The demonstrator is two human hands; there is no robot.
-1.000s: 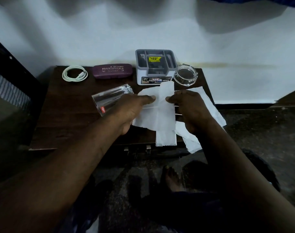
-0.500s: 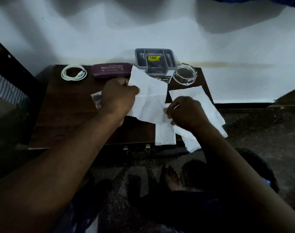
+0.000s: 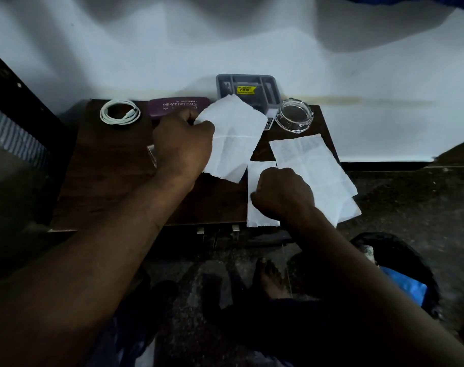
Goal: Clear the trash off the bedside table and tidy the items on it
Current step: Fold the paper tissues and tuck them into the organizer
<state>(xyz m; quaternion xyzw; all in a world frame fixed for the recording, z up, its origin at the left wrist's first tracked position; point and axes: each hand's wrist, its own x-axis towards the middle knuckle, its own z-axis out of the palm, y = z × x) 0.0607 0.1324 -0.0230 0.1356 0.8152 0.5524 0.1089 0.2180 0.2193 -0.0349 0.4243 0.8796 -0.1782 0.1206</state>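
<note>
we are in the trash-clearing step, gathering the loose paper off the bench (image 3: 106, 176). our left hand (image 3: 181, 147) has its grip closed on a creased tissue sheet (image 3: 233, 139). it pinches the sheet at the left edge and holds it up off the wood, in front of the grey organiser (image 3: 248, 86). our right hand (image 3: 283, 193) sits as a fist on the narrow strip (image 3: 261, 217) at the front edge of the bench. that grip is curled tight and seems to pinch the strip, though the fingertips are hidden under the knuckles. the large sheet (image 3: 313, 165) lies flat just beside that hand, overhanging the right corner, not yet taken.

next, we judge, the right grip should bunch the strip and the large sheet into one wad. both hands can then carry the paper to what looks like a bin (image 3: 405, 284) on the floor, low on the right. tissue is limp and tears easily, so bunching suits it better than dragging. the glass dish (image 3: 294, 116) stands near the large sheet's far corner, so the pull should come toward us. a tumbler (image 3: 152, 154), mostly hidden behind the left hand, the coiled cable (image 3: 119, 112) and the spectacle case (image 3: 177, 105) are yet to be tidied.
</note>
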